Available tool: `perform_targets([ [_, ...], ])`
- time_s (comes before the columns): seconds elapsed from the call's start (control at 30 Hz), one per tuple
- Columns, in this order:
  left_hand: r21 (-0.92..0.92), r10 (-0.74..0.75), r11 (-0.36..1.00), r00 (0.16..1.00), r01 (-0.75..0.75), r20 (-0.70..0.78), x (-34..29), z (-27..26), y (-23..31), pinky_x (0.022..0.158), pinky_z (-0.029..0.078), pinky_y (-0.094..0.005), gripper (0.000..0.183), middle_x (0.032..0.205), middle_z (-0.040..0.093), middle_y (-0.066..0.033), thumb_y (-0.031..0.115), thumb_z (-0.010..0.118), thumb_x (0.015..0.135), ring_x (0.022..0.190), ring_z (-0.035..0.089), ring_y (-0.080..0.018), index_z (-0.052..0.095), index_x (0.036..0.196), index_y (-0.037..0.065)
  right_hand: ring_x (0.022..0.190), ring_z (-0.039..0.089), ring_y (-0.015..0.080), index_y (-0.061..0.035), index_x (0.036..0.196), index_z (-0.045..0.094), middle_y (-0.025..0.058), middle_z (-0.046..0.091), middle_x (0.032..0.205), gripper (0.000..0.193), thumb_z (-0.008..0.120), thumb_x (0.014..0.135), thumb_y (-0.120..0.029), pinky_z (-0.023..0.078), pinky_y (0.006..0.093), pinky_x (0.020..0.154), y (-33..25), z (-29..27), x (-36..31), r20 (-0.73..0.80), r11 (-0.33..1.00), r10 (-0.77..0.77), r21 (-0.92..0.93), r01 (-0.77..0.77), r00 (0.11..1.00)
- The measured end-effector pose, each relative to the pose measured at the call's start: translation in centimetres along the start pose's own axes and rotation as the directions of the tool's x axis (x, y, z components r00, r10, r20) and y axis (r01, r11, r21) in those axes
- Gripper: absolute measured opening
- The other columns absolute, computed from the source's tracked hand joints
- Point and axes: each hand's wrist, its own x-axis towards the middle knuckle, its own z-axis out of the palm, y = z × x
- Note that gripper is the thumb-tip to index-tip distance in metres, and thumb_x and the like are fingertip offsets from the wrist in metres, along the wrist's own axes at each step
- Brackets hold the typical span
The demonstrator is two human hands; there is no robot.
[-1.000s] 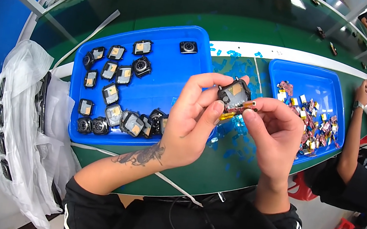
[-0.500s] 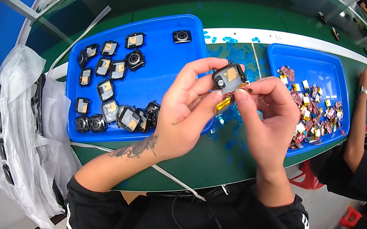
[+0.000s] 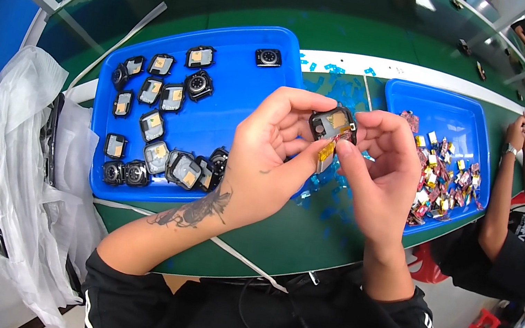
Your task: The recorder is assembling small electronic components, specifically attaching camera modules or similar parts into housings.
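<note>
Glossy green worktop (image 3: 325, 245) below, your left hand (image 3: 274, 155) has fingers clamped on a black squarish watch case (image 3: 336, 122), right hand (image 3: 384, 171) at its edge, grip unclear; probably light, stiff, yellow-and-silver block (image 3: 325, 157) fragile, so hold the rim.

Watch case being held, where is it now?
Just right of centre in the head view, the watch case sits between the left hand and right hand.

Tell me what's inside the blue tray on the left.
The tray holds black cases, some with a grey inside facing up, others with a round dark disc; one lies apart near its far right corner. The left hand covers part of the near right side, hiding anything there.
</note>
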Motion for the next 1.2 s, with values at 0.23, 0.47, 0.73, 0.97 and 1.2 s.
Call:
perform_targets([
  [0.23,0.000,0.034,0.999,0.998,-0.034,-0.049,-0.1,0.3,0.0,0.085,0.054,-0.0265,0.035,0.113,0.061,-0.0100,-0.010,0.059,0.088,0.106,0.063,-0.0157,0.049,0.121,-0.001,0.075,0.059,0.0092,-0.0008,0.089,0.061,0.0080,0.058,0.097,0.015,0.070,0.080,0.006,0.050,0.0196,0.056,0.3,-0.1,0.4,-0.027,0.882,-0.366,-0.330,0.337,0.930],
  [0.47,0.050,-0.002,0.999,0.996,0.006,-0.087,0.1,0.4,0.1,0.082,0.056,-0.0272,0.036,0.113,0.061,-0.0111,-0.010,0.060,0.087,0.103,0.065,-0.0159,0.049,0.120,-0.002,0.073,0.058,0.0111,-0.0002,0.091,0.058,0.0077,0.059,0.092,0.016,0.068,0.081,0.007,0.048,0.0202,0.054,0.2,-0.3,0.4,0.016,0.832,-0.379,-0.432,0.348,0.925],
  [0.73,0.044,-0.027,0.999,0.995,0.031,-0.099,0.0,0.4,0.2,0.083,0.057,-0.0282,0.037,0.112,0.061,-0.0110,-0.009,0.061,0.086,0.102,0.065,-0.0160,0.049,0.120,-0.002,0.071,0.057,0.0070,0.0001,0.097,0.060,0.0053,0.061,0.091,0.020,0.070,0.081,0.006,0.044,0.0197,0.053,-0.1,-0.2,0.0,-0.031,0.906,-0.287,-0.332,0.261,0.957],
  [0.97,0.045,-0.018,0.999,0.999,0.020,-0.051,0.0,0.4,0.7,0.090,0.054,-0.0283,0.043,0.119,0.059,-0.0152,-0.014,0.060,0.084,0.110,0.061,-0.0186,0.047,0.124,-0.005,0.066,0.055,0.0053,0.0007,0.093,0.064,0.0034,0.061,0.084,0.014,0.071,0.081,0.003,0.042,0.0181,0.054,-0.6,-0.8,0.2,0.050,0.883,-0.272,-0.384,0.270,0.961],
  [1.2,0.117,0.085,0.989,0.996,-0.085,0.001,-0.2,0.3,0.3,0.097,0.052,-0.0316,0.043,0.120,0.058,-0.0162,-0.017,0.058,0.084,0.113,0.060,-0.0213,0.047,0.124,-0.005,0.071,0.051,-0.0002,0.0021,0.092,0.062,-0.0018,0.061,0.081,0.008,0.068,0.089,-0.003,0.040,0.0149,0.059,-0.9,-1.1,-0.1,0.061,0.992,0.099,0.070,-0.104,0.993],
])
